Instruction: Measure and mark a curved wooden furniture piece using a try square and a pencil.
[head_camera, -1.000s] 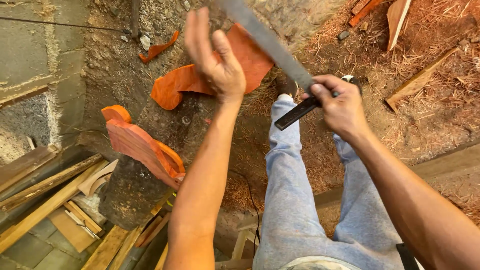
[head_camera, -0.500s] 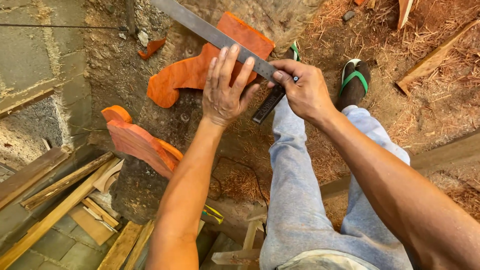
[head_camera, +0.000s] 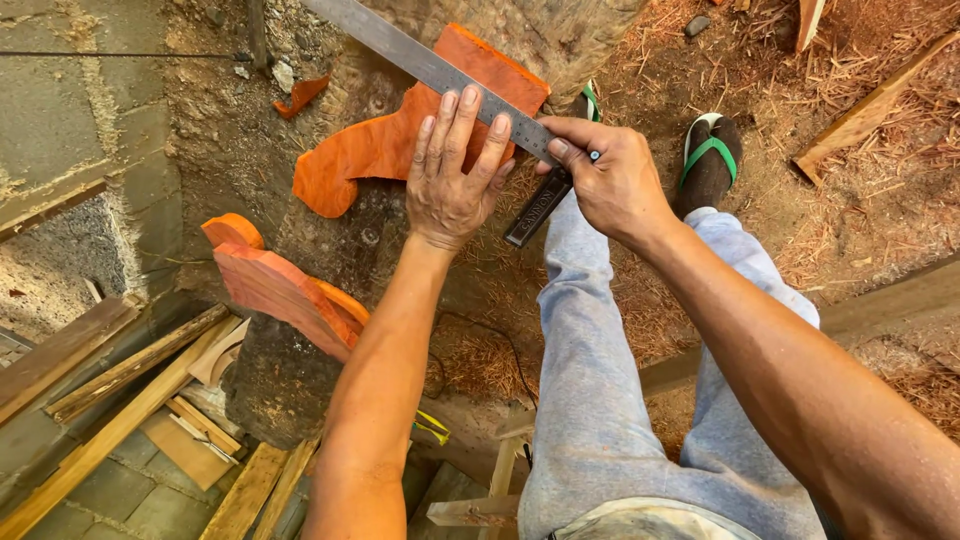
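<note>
Two orange-red curved wooden pieces sit at the left: one stack (head_camera: 285, 290) lies well below and left of the grip, the other, a flat cut-out board (head_camera: 390, 140), lies directly under it. Since half a second ago little has shifted; a second ago the left hand (head_camera: 450, 185) was raised and open in the air, and now it lies flat, fingers spread, pressing the steel blade of the try square (head_camera: 420, 62) onto the board. To its right, the right hand (head_camera: 610, 180) stays closed around the square's dark stock, thumb touching the blade. That suggests the square has settled into position. A sandalled foot (head_camera: 708, 160) stands beyond.
</note>
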